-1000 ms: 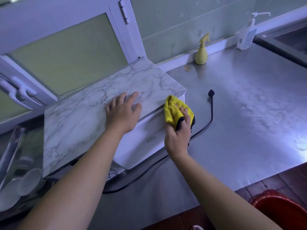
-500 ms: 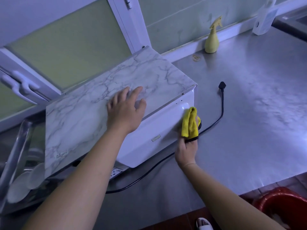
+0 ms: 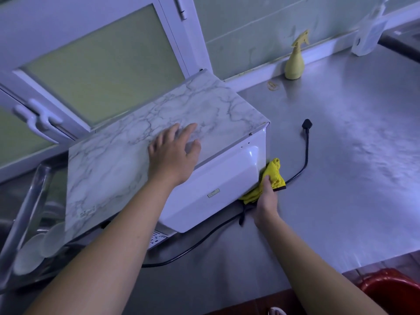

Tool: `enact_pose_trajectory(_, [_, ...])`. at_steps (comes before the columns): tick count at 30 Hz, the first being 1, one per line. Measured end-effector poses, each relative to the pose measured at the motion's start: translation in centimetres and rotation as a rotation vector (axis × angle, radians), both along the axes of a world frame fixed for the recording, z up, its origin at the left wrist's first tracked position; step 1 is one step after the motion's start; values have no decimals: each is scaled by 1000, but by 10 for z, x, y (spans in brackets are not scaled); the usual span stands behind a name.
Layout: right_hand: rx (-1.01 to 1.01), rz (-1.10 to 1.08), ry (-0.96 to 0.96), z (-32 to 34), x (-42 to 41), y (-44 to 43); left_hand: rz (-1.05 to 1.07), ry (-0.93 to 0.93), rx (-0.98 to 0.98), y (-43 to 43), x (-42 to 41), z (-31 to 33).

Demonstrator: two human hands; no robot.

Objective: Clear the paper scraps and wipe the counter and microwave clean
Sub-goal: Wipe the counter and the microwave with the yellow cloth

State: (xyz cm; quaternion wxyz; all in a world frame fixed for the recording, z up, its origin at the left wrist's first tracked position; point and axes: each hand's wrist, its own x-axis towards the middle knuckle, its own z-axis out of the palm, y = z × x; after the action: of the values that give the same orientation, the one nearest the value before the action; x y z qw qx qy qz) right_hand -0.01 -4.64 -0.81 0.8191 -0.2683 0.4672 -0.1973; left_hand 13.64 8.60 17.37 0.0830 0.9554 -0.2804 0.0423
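The white box-shaped microwave [image 3: 211, 180] with a marble-patterned top sits askew at the left end of the brushed stainless-steel counter [image 3: 341, 160], its far corner close to the white-framed frosted window [image 3: 102, 64]. The left hand [image 3: 173, 155] lies flat on the marble top with its fingers straight and slightly spread, holding nothing. The right hand [image 3: 267, 201] grips a bunched yellow microfibre cloth [image 3: 276, 173] and presses it against the lower right corner of the white side panel, just above the counter. The microwave looks heavy and rigid, with smooth, glossy sides that offer little to hold, so steadying it from above with a flat palm seems wiser than trying to lift it. It could well slide on the slick metal if pushed hard. The cloth is soft and light and folds to fit corners, and it is best held as a wad. A black power cord [image 3: 305, 153] runs unplugged from under the microwave past the cloth, where it could snag a wiping stroke. A yellow plastic spray bottle [image 3: 295, 62] stands against the back wall, and a small tan bit [image 3: 272, 85] lies near it, perhaps a scrap, though I cannot tell. A blurred clear pump bottle [image 3: 368, 35] stands farther right. A metal dish rack with white plates [image 3: 29, 253] is at the left, and a red plastic basin [image 3: 393, 289] sits below the counter's edge
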Motion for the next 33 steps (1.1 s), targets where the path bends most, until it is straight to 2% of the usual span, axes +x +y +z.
enact_pose_trajectory(3, [22,138,36,7,-12,-35,4,10,1,1,1,2])
enact_pose_trajectory(6, [-70,212,53,31,-33,-57,14,27,-46,0,1,2])
enact_pose_trajectory(9, [-211,234,19,62,-62,-58,-13,33,-255,0,-9,13])
enact_pose_trajectory(13, [-302,345,-108,98,-110,-46,-303,-241,-510,10,-51,23])
enact_pose_trajectory(14, [-330,368,-104,105,-122,-43,-342,-168,-557,14,-68,21])
enact_pose_trajectory(15, [-354,387,-96,113,-132,-40,-338,10,-596,18,-87,19])
enact_pose_trajectory(17, [-381,414,-144,127,-147,-33,-311,508,-583,26,-123,7])
enact_pose_trajectory(18, [-379,423,-187,134,-153,-30,-317,692,-554,29,-138,0])
enact_pose_trajectory(20, [-362,432,-253,147,-160,-21,-323,909,-544,32,-158,-16])
enact_pose_trajectory(24, [-408,373,-267,161,-162,2,-275,1130,-756,40,-160,-27])
enact_pose_trajectory(30, [-320,318,-267,166,-150,37,-335,1357,-722,66,-131,-25])
enact_pose_trajectory(33, [-388,275,-244,165,-141,63,-349,1394,-739,80,-117,-19])
